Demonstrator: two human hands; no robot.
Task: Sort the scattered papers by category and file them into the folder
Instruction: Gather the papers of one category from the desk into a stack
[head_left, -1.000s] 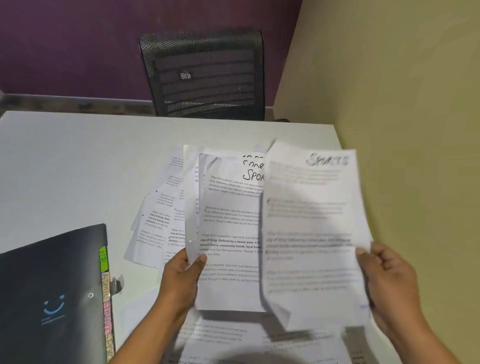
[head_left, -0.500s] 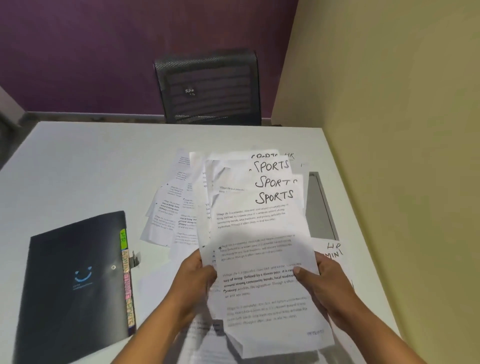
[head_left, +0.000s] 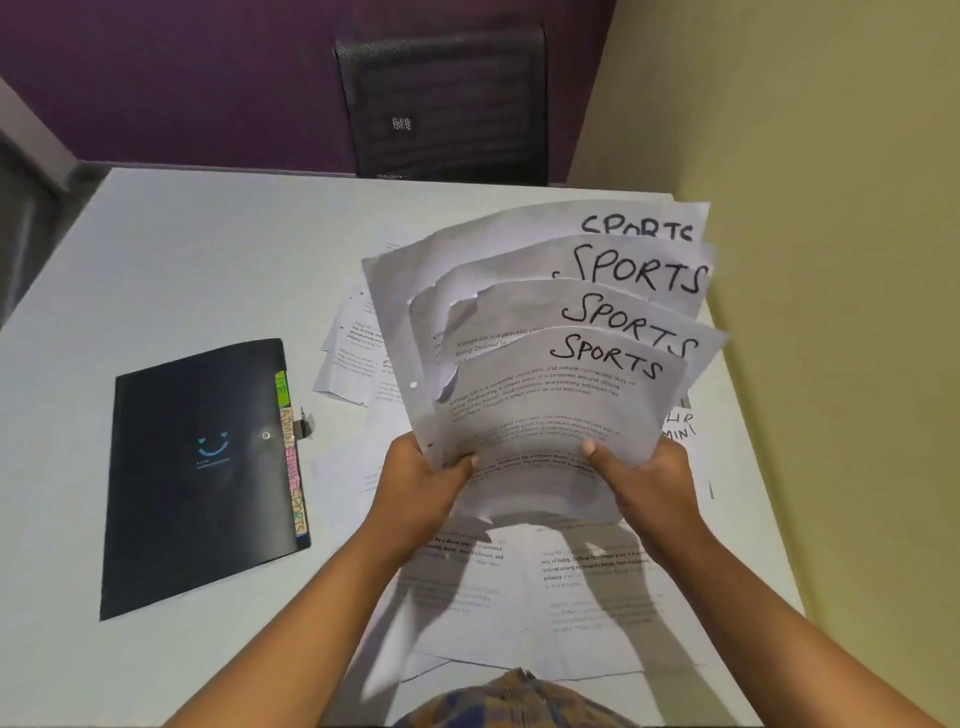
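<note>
The papers (head_left: 550, 415) are white with black print and black handwritten SPORTS headings. The folder (head_left: 197, 499) is black with a blue smile mark; its tabs (head_left: 291, 457) are green, tan and pink. The worktop (head_left: 208, 260) is pale grey-white. The chair (head_left: 441, 104) is black mesh. The back wall (head_left: 182, 78) is purple, the side wall (head_left: 805, 208) dull yellow. The cloth (head_left: 519, 701) is brown-and-blue plaid.
</note>
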